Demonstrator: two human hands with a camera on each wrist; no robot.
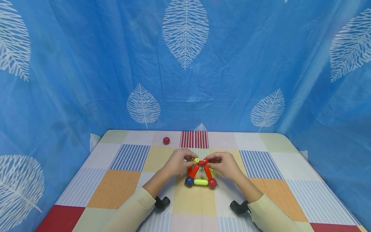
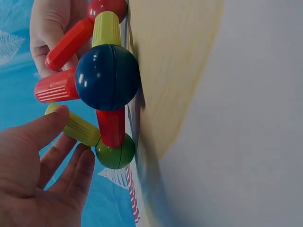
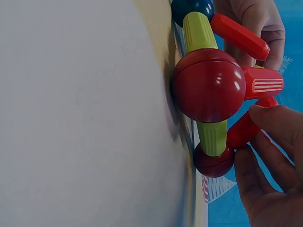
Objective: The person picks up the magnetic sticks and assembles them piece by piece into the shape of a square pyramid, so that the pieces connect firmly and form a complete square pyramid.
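Between the hands stands a frame of magnetic rods and balls. Its near edge is a blue ball (image 1: 189, 181), a yellow-green rod (image 1: 201, 182) and a red ball (image 1: 212, 183); red rods (image 1: 207, 172) slant up from both balls. My left hand (image 1: 180, 160) pinches the upper end of a yellow-green rod (image 2: 81, 129) that rises from a green ball (image 2: 115, 152). With thumb and fingers, my right hand (image 1: 226, 165) pinches a tilted red rod (image 3: 244, 128) on the rear red ball (image 3: 214, 161). The upper rod ends lie close together without a ball on them.
A loose red ball (image 1: 166, 140) lies at the back of the table, left of the frame. The patchwork tablecloth (image 1: 116, 190) lies under everything. A blue leaf-print curtain (image 1: 217, 80) hangs behind. Black wrist mounts (image 1: 239, 207) sit below both wrists.
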